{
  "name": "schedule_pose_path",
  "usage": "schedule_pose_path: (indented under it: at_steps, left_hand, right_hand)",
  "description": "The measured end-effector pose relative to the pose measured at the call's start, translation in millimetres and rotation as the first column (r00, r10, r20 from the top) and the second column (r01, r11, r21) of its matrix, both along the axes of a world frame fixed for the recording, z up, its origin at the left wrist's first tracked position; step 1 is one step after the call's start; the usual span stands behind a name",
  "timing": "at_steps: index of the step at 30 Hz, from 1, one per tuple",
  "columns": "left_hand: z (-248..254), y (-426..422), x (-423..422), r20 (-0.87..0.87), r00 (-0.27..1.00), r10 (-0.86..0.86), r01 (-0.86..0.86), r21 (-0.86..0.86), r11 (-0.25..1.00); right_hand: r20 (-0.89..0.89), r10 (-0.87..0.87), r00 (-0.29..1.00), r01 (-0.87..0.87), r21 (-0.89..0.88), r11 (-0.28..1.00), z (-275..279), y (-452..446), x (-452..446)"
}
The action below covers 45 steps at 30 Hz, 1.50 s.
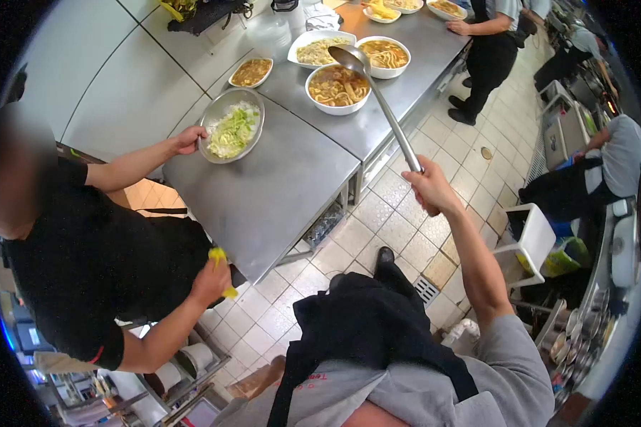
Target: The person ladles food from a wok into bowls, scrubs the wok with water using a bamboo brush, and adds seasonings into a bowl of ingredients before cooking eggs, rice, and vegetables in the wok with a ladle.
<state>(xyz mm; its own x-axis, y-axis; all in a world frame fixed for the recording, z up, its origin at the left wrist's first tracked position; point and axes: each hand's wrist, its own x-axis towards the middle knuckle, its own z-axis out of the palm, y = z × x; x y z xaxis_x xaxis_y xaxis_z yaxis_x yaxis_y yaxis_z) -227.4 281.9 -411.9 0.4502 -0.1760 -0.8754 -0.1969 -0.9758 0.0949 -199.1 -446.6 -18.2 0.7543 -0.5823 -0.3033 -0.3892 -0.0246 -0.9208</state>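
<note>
My right hand (431, 186) is closed around the handle of a long metal ladle (392, 117). The ladle's cup is raised over the steel table, overlapping in view a white bowl of noodle soup (337, 88). Beside that bowl stand a second bowl of noodles (384, 55) and a square-edged white dish (322, 48) of pale food. Low by my apron, a blurred, skin-toned shape (260, 378) may be my left hand or forearm; its fingers cannot be made out.
At left, a person in black holds a metal bowl (231, 125) of chopped greens and a yellow cloth (218, 255). A small dish of brown food (251, 72) sits on the steel table (278, 171). Other people stand right, near a white stool (530, 238).
</note>
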Motion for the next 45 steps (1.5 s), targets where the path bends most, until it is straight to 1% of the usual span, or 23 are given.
schedule_pose_path:
  at_steps: [2, 3, 5, 7, 10, 14, 16, 17, 20, 23, 28, 31, 32, 34, 35, 36, 39, 45]
  left_hand:
    - [7.9, -25.8, -16.9, 0.017, 0.988, 0.152, -0.150, -0.081, 0.985]
    - [10.5, -41.9, -20.7, 0.022, 0.979, 0.203, -0.199, -0.126, 0.972]
    - [15.3, -72.5, -26.1, 0.021, 0.958, 0.285, -0.275, -0.210, 0.938]
    - [20.6, -100.8, -25.4, 0.009, 0.939, 0.344, -0.328, -0.283, 0.901]
    - [32.9, -129.4, -19.9, -0.019, 0.911, 0.412, -0.389, -0.371, 0.843]
    - [46.7, -150.5, -13.3, -0.085, 0.879, 0.469, -0.450, -0.472, 0.758]
    - [51.1, -153.3, -13.2, -0.117, 0.864, 0.489, -0.476, -0.505, 0.720]
    - [44.8, -152.4, -18.4, -0.089, 0.865, 0.494, -0.471, -0.482, 0.739]
    - [21.9, -142.8, -33.6, 0.004, 0.882, 0.472, -0.429, -0.410, 0.805]
    - [9.0, -138.2, -39.0, 0.056, 0.890, 0.453, -0.402, -0.373, 0.836]
    - [-9.0, -134.0, -32.3, 0.106, 0.916, 0.387, -0.325, -0.368, 0.871]
    - [-30.1, -125.2, -26.3, 0.178, 0.936, 0.303, -0.211, -0.404, 0.890]
    - [-42.2, -119.8, -27.1, 0.237, 0.939, 0.249, -0.133, -0.418, 0.899]
    - [-26.9, -132.4, -16.2, 0.098, 0.924, 0.370, -0.321, -0.329, 0.888]
    - [-9.4, -142.7, -12.9, 0.032, 0.901, 0.433, -0.409, -0.271, 0.871]
    - [-10.1, -140.5, -15.1, 0.032, 0.899, 0.437, -0.410, -0.289, 0.865]
    - [-13.6, -141.3, -13.7, 0.028, 0.896, 0.443, -0.409, -0.333, 0.850]
    - [-6.5, -151.3, -20.5, 0.037, 0.886, 0.462, -0.426, -0.325, 0.844]
  right_hand:
    - [0.013, -0.013, 1.000, 0.011, 0.139, 0.990, -5.6, -1.2, -0.7]
    - [0.038, -0.025, 0.999, 0.016, 0.220, 0.975, -7.1, 0.8, -1.6]
    - [0.115, -0.052, 0.992, -0.003, 0.436, 0.900, -8.9, 4.2, -4.8]
    - [0.170, -0.129, 0.977, -0.009, 0.636, 0.772, -3.4, 4.8, -3.6]
    - [0.221, -0.201, 0.954, -0.074, 0.826, 0.558, 7.3, -3.5, -4.1]
    - [0.296, -0.258, 0.920, -0.201, 0.919, 0.340, 15.2, -13.9, -11.4]
    - [0.323, -0.323, 0.889, -0.280, 0.944, 0.173, 18.3, -18.5, -12.9]
    - [0.329, -0.359, 0.873, -0.319, 0.944, 0.089, 20.7, -20.0, -14.5]
    - [0.353, -0.422, 0.835, -0.412, 0.909, -0.055, 32.3, -25.7, -18.6]
    - [0.384, -0.459, 0.801, -0.482, 0.869, -0.113, 48.3, -30.0, -19.9]
    - [0.449, -0.472, 0.759, -0.562, 0.818, -0.123, 78.3, -33.8, -24.3]
    - [0.474, -0.465, 0.748, -0.582, 0.805, -0.117, 85.2, -35.9, -26.1]
    - [0.476, -0.459, 0.750, -0.581, 0.806, -0.113, 85.0, -36.1, -26.7]
    - [0.463, -0.443, 0.768, -0.557, 0.824, -0.104, 81.1, -34.5, -25.2]
    - [0.445, -0.434, 0.783, -0.533, 0.840, -0.100, 73.5, -32.8, -22.8]
    - [0.427, -0.426, 0.797, -0.509, 0.856, -0.094, 66.5, -31.3, -21.0]
    - [0.383, -0.421, 0.822, -0.475, 0.869, -0.137, 54.2, -27.9, -17.5]
    - [0.376, -0.461, 0.804, -0.513, 0.830, -0.218, 54.0, -32.9, -23.1]
